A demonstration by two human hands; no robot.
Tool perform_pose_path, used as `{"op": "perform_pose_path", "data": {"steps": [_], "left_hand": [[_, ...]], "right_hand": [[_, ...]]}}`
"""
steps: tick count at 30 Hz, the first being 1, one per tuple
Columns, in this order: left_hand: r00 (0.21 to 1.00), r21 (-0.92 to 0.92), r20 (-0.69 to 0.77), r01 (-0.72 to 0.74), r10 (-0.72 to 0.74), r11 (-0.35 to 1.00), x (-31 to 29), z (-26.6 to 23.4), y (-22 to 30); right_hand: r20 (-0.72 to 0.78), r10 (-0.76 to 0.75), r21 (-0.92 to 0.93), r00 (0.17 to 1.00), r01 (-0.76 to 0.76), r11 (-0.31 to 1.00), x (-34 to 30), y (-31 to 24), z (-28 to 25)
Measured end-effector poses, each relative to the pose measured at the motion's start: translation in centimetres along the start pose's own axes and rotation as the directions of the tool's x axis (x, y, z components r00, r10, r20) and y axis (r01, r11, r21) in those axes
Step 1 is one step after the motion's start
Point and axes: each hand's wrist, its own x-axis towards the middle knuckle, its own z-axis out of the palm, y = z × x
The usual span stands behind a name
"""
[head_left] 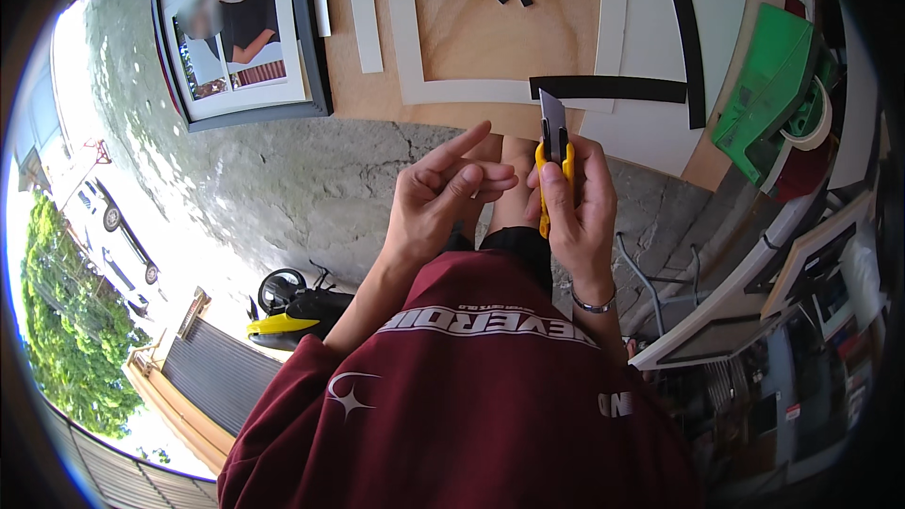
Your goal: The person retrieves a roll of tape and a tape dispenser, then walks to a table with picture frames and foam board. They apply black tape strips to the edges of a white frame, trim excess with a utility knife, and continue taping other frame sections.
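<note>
My right hand (580,212) is closed around a yellow and black utility knife (556,155), its wide blade out and pointing away from me toward the table edge. Beside it on the left, my left hand (438,188) is held up with its index finger stretched out and the other fingers partly bent; nothing shows in it. Just past the blade tip lies a black strip (613,88) across the lower side of a white mat frame (407,28). A second black strip (686,47) lies lengthwise at the right.
A wooden work table (509,33) spans the far side, bearing more black and white strips. At its left is a dark-framed photo (320,85). On the right are a green container (768,85) and leaning frames (726,335). A yellow and black motorcycle (297,320) stands lower left.
</note>
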Motion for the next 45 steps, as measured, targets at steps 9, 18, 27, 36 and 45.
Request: {"op": "perform_pose_path", "data": {"steps": [9, 18, 27, 36, 45], "left_hand": [[0.983, -0.051, 0.179, 0.051, -0.041, 0.997, 1.0, 0.4, -2.2], [0.972, 0.097, 0.045, 0.224, -0.230, 0.970, 1.0, 1.6, -2.5], [0.969, 0.268, -0.244, 0.104, -0.037, 0.958, 1.0, -4.0, -5.8], [0.866, 0.430, -0.499, 0.222, 0.025, 0.875, -0.7, -18.9, -11.3], [0.740, 0.740, -0.599, 0.365, 0.306, 0.565, -5.3, -29.6, -15.3]], "right_hand": [[-0.164, -0.088, 0.070, 0.983, 0.101, 0.992, -1.0, -0.6, -2.9], [-0.364, -0.197, -0.161, 0.910, 0.147, 0.976, -0.1, 0.1, -9.1], [-0.217, -0.511, -0.723, 0.832, 0.215, 0.657, 5.0, -0.3, -11.0], [-0.095, -0.549, -0.853, 0.830, 0.217, 0.475, 5.8, -0.5, -10.9], [-0.208, -0.453, -0.715, 0.867, 0.181, 0.675, 4.3, -0.3, -11.3]]}}
